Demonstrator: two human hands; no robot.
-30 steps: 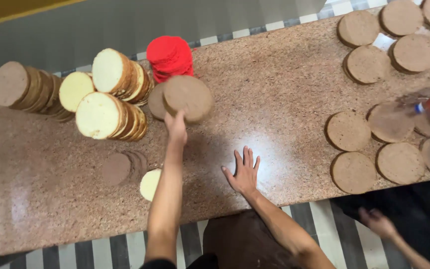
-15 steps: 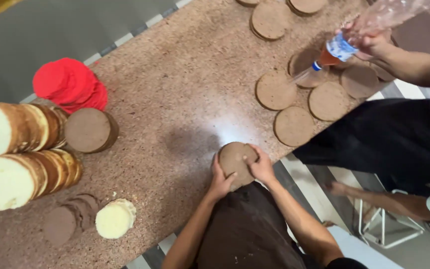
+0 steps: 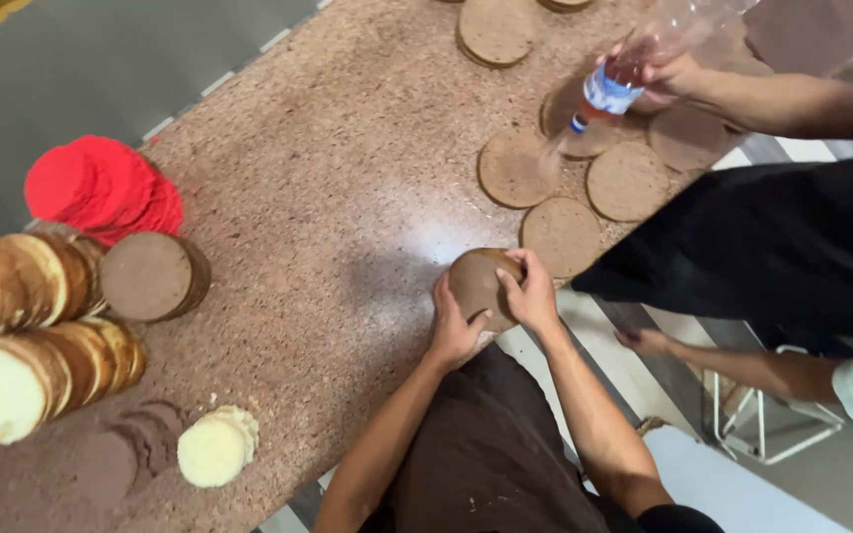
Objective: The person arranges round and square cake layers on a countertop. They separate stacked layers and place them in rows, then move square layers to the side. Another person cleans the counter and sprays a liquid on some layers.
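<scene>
Both my hands have come back from the far stacks to the near edge of the bench (image 3: 348, 197), bringing one brown disc (image 3: 478, 284) with them; half a second ago it sat a little lower between my palms, and now I have it raised on edge. My left hand (image 3: 454, 331) cups it from seven o'clock, fingers wrapped up its side, while my right hand (image 3: 530, 293) presses from three o'clock, so the grip is clamped on the disc from both sides, which keeps so thin a round from flopping or rolling.

At nine o'clock, tan rounds (image 3: 22, 336) lie stacked on their sides beside a brown stack (image 3: 150, 276), with red lids (image 3: 106, 188) behind them at ten o'clock. A pale round (image 3: 214, 449) lies flat at eight o'clock next to fanned brown discs (image 3: 125, 454).

At one o'clock, flat discs (image 3: 565, 235) are spread singly, well apart from the stacks, seemingly so each top is reachable. Another person's hand (image 3: 668, 74) tilts a bottle (image 3: 624, 74) over them.
</scene>
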